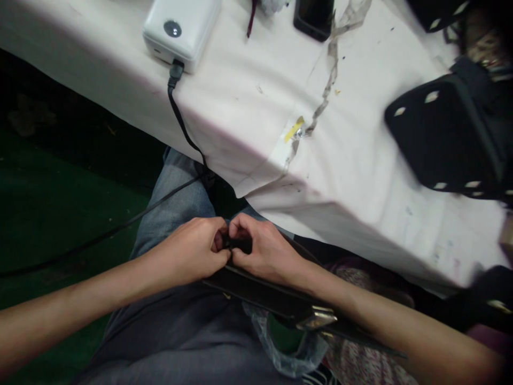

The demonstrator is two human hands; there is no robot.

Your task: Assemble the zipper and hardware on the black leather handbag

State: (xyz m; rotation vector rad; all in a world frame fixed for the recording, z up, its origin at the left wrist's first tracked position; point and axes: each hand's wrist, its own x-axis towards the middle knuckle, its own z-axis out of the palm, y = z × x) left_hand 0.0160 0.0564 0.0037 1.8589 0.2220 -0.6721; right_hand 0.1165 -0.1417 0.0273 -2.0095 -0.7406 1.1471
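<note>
Black cable (182,125) ran from a white power bank (181,24) near the table's left edge, down over the pale cloth (248,117) and across the person's lap, so the bank could sit on the table while the cord hung free. Just below it the left hand (192,251) rested over a knee in grey trousers (172,208), its fingers curled and pressed together, the thumb and forefinger pinching the end of a dark leather strap (260,291). The right hand (264,251) met it fingertip to fingertip, its fingers likewise bent and nipping a small black part at the same end; what that part was could not be told. The strap lay across the lap, running off to the right under the right forearm to a metal buckle (316,318), apparently held low and close so both hands could steady it. Clear plastic (280,347) hung beneath the strap. Farther right, black pieces with pale spots (444,139) sat on the cloth, and a dark phone (315,16) lay at the top.
</note>
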